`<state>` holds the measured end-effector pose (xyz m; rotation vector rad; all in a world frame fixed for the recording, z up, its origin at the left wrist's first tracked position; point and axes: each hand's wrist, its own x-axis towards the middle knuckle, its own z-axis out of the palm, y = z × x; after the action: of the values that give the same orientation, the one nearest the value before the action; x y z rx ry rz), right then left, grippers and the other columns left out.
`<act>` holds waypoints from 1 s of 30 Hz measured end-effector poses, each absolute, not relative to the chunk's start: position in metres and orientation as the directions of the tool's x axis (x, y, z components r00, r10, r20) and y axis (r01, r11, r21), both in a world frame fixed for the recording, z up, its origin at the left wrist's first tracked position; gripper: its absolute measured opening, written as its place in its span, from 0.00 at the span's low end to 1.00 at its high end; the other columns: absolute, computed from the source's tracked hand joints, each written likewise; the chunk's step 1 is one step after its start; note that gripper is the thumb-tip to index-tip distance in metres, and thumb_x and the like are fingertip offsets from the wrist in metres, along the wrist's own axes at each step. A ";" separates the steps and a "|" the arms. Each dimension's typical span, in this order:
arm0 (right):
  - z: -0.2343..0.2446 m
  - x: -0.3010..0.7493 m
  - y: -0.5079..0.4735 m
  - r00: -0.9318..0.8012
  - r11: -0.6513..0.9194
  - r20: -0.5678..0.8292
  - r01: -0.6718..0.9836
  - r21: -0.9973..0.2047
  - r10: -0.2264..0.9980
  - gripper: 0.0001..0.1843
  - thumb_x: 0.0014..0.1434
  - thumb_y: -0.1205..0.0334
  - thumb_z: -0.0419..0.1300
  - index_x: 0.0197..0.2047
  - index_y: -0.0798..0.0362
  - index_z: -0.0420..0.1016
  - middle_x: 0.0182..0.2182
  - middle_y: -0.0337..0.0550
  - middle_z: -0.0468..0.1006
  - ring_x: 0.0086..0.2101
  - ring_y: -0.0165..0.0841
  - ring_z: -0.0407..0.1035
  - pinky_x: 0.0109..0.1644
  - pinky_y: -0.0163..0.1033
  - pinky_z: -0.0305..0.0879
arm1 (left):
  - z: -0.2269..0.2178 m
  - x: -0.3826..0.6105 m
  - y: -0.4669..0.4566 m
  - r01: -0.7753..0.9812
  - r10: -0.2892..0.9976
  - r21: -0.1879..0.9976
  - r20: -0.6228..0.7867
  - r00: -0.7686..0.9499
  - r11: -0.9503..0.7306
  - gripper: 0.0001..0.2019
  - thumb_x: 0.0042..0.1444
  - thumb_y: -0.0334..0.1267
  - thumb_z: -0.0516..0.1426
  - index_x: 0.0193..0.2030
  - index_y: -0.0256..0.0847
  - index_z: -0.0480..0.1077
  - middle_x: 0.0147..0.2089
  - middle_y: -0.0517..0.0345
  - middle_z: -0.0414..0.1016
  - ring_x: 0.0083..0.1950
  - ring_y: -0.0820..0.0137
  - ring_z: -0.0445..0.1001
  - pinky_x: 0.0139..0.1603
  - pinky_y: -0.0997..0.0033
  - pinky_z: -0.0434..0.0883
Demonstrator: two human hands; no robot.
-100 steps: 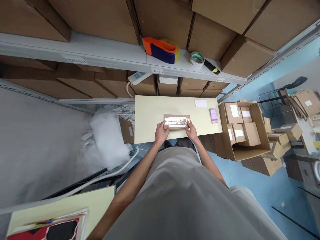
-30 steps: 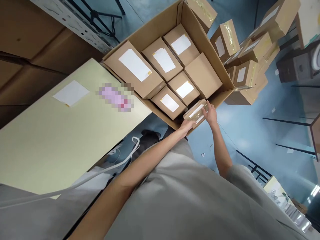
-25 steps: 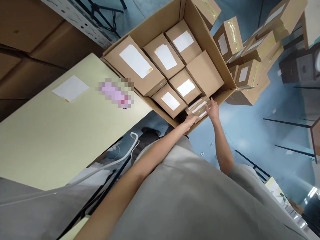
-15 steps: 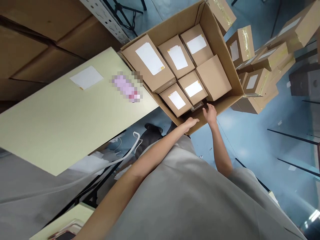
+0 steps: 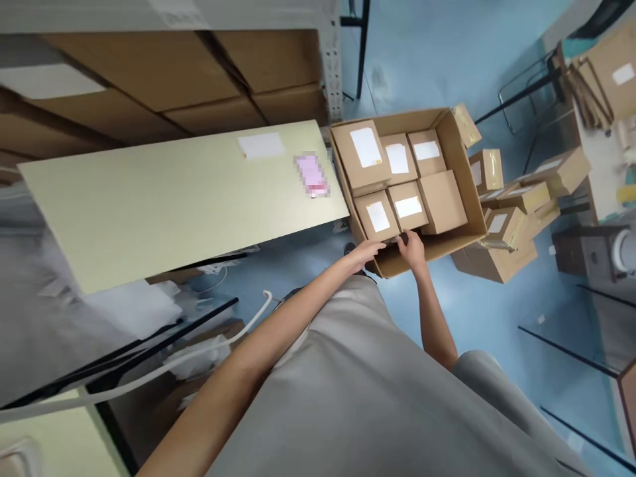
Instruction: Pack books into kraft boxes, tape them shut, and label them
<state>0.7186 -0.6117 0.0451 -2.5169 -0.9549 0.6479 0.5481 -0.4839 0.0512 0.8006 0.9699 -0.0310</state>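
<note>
A large open carton (image 5: pixel 392 266) holds several smaller brown boxes, most with white labels. My left hand (image 5: pixel 366 253) reaches over its near edge, fingers stretched out toward the right, close to a labelled small box (image 5: pixel 376 216). Just to its right, my right hand (image 5: pixel 412 250) has its fingers apart at the lower edge of another labelled small box (image 5: pixel 408 204). An unlabelled box (image 5: pixel 443 202) sits to the right of that one. Between my hands is a narrow dark gap, and whatever the fingertips touch down there is partly hidden.
On the left stands a pale table (image 5: pixel 163 205) with a white sheet (image 5: pixel 262 145) and a blurred pink item (image 5: pixel 312 175). Shelving with brown cartons (image 5: pixel 144 66) runs behind it. Taped boxes (image 5: pixel 517 199) are piled right of the carton. A white hose (image 5: pixel 199 354) crosses at lower left.
The camera view has turned and drawn back, so the carton looks smaller and more level. My hands have come closer to the front row of small boxes, the right one up against a box.
</note>
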 end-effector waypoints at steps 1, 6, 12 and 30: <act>0.051 0.708 -0.604 0.646 -0.680 -0.273 0.543 -0.492 0.713 0.26 0.75 0.50 0.60 0.66 0.59 0.82 0.65 0.70 0.84 0.67 0.57 0.79 0.77 0.64 0.71 | 0.058 0.531 -0.477 0.340 0.328 0.589 -0.744 0.582 0.734 0.18 0.47 0.48 0.77 0.40 0.45 0.80 0.51 0.44 0.88 0.64 0.48 0.81 0.71 0.51 0.73; 0.081 0.626 -0.556 0.484 -0.497 -0.183 0.670 -0.552 0.856 0.29 0.76 0.45 0.59 0.66 0.58 0.83 0.65 0.68 0.85 0.67 0.56 0.79 0.76 0.64 0.72 | 0.091 0.415 -0.452 0.062 0.428 0.534 -0.737 0.523 0.843 0.18 0.49 0.47 0.79 0.41 0.44 0.82 0.63 0.39 0.86 0.71 0.48 0.80 0.77 0.51 0.70; 0.119 0.483 -0.494 0.154 -0.160 -0.065 0.759 -0.631 0.986 0.33 0.76 0.36 0.59 0.67 0.53 0.83 0.66 0.64 0.85 0.67 0.57 0.79 0.76 0.67 0.72 | 0.117 0.250 -0.462 -0.366 0.681 0.579 -0.669 0.296 0.728 0.18 0.50 0.47 0.78 0.45 0.45 0.84 0.64 0.42 0.88 0.71 0.49 0.82 0.77 0.49 0.73; 0.143 0.051 -0.403 -0.744 0.462 -0.092 0.502 -0.731 0.662 0.37 0.74 0.29 0.59 0.66 0.50 0.85 0.66 0.60 0.86 0.66 0.57 0.81 0.74 0.66 0.76 | 0.132 -0.118 -0.567 -0.759 0.569 0.633 -0.572 -0.590 -0.152 0.17 0.63 0.44 0.67 0.57 0.43 0.80 0.73 0.40 0.82 0.75 0.52 0.80 0.81 0.48 0.70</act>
<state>0.0505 -0.4031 0.1426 -1.0119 -2.5044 1.1485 -0.1180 -0.5668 0.1325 -0.2465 1.1883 1.8672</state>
